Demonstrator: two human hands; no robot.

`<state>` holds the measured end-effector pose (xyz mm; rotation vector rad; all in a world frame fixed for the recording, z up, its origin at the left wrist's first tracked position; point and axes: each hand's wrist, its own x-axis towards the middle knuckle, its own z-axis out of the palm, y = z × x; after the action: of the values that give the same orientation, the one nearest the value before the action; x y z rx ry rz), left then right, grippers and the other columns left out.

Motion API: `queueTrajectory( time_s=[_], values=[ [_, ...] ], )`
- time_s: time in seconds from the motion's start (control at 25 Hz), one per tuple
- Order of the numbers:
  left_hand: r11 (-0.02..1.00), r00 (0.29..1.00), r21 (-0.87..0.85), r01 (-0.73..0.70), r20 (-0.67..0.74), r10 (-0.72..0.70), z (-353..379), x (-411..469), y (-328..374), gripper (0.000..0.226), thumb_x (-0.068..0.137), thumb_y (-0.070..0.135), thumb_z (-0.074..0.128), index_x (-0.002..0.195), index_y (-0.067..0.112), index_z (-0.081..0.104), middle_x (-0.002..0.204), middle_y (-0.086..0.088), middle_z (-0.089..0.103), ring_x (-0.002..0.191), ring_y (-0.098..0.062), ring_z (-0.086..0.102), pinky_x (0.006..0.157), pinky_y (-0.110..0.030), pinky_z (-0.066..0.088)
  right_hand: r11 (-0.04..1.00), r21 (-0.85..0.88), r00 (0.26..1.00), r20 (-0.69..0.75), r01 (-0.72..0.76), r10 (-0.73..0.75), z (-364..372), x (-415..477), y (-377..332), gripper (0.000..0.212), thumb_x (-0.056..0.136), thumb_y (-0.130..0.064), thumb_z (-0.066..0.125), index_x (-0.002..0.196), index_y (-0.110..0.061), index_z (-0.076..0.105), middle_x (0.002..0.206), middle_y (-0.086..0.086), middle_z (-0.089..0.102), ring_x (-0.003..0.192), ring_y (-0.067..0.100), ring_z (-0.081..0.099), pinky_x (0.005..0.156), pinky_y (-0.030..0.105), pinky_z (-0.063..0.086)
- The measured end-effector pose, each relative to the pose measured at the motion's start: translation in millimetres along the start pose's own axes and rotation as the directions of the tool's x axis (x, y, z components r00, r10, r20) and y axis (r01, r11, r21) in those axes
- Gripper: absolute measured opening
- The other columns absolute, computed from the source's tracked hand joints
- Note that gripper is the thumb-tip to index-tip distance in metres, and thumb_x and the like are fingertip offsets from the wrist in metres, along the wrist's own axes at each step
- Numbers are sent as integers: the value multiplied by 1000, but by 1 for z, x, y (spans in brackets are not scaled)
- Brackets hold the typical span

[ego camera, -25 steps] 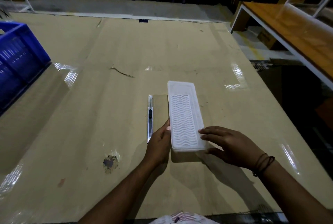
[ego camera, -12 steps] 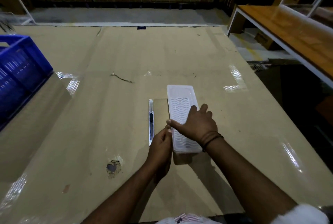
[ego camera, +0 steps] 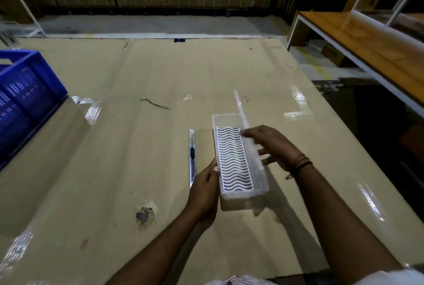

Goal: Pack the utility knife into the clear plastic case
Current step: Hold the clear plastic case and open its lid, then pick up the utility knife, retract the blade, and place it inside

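The clear plastic case [ego camera: 231, 161] lies lengthwise on the cardboard-covered table, showing a white wavy-slotted insert inside. Its clear lid [ego camera: 246, 131] is tilted up on edge along the case's right side, held by my right hand [ego camera: 273, 147]. My left hand [ego camera: 204, 184] grips the case's near left edge. The utility knife [ego camera: 192, 157], slim, silver with a black slider, lies flat on the table just left of the case, parallel to it and untouched.
A blue plastic crate [ego camera: 25, 99] stands at the table's left edge. A torn hole [ego camera: 143, 216] marks the cardboard near my left arm. A wooden bench [ego camera: 367, 41] stands off to the right, and stacked cartons line the back wall.
My right hand has moved from resting on top of the case to its right side, lifting the lid up on edge. The insert now shows. My left hand stays on the left edge.
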<state>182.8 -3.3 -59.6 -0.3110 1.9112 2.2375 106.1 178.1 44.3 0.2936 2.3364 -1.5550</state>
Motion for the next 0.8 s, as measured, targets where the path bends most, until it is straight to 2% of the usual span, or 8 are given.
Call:
queueTrajectory(
  time_s=[0.12,0.24,0.32,0.4,0.48,0.64,0.72,0.8],
  values=[
    [995,1000,103,0,23,-3,-8,5,0,33,108,28,52,136,43,63,120,26,74,113,7,70,92,-14,57,840,531,990,129,-113,51,-39,1,32,38,91,-40,63,120,-16,70,126,23,66,106,42,64,100,58,49],
    [995,999,96,-6,35,2,-11,4,5,35,108,19,51,137,39,55,113,24,71,91,17,72,72,-4,55,741,633,972,199,-223,122,-61,9,62,49,91,-40,59,125,-6,66,125,24,67,117,48,61,107,70,39],
    [993,1000,114,-14,23,11,-10,5,8,35,108,17,50,137,37,54,122,16,72,95,12,73,83,-9,56,735,623,964,169,-266,206,-64,20,77,38,90,-33,63,110,-2,72,117,26,68,106,45,63,107,67,43],
    [992,1000,123,4,17,-6,-11,8,6,36,108,18,52,140,34,58,137,6,71,116,-5,71,104,-26,55,887,428,972,-66,-176,225,-66,37,90,32,88,-21,71,113,-2,71,113,25,68,95,37,65,95,55,53],
    [992,1000,122,19,9,-20,-13,9,3,39,108,21,53,145,26,59,140,5,68,123,-13,69,106,-30,54,996,-14,949,-305,-90,81,-62,48,97,44,82,-15,77,124,-5,67,114,17,71,92,30,66,84,41,55],
    [990,999,134,33,-8,-32,-12,8,2,39,107,25,54,146,24,60,134,10,71,114,-4,72,101,-28,58,929,-358,924,-379,-97,-49,-47,52,101,49,79,-16,76,127,-8,66,114,16,73,105,35,68,90,30,48],
    [983,999,176,46,1,-47,-12,7,2,40,108,28,53,147,26,60,139,6,70,125,-13,69,111,-40,54,872,-480,916,-386,-97,-110,-42,55,104,47,79,-18,75,125,-9,67,119,19,71,110,39,65,94,34,50],
    [961,999,277,24,14,-29,-12,4,5,42,108,28,52,150,24,56,146,5,65,133,-15,63,114,-35,49,838,-538,902,-399,-88,-162,-35,53,101,46,80,-21,73,125,-12,67,122,20,67,113,42,62,98,44,51]
  ],
)
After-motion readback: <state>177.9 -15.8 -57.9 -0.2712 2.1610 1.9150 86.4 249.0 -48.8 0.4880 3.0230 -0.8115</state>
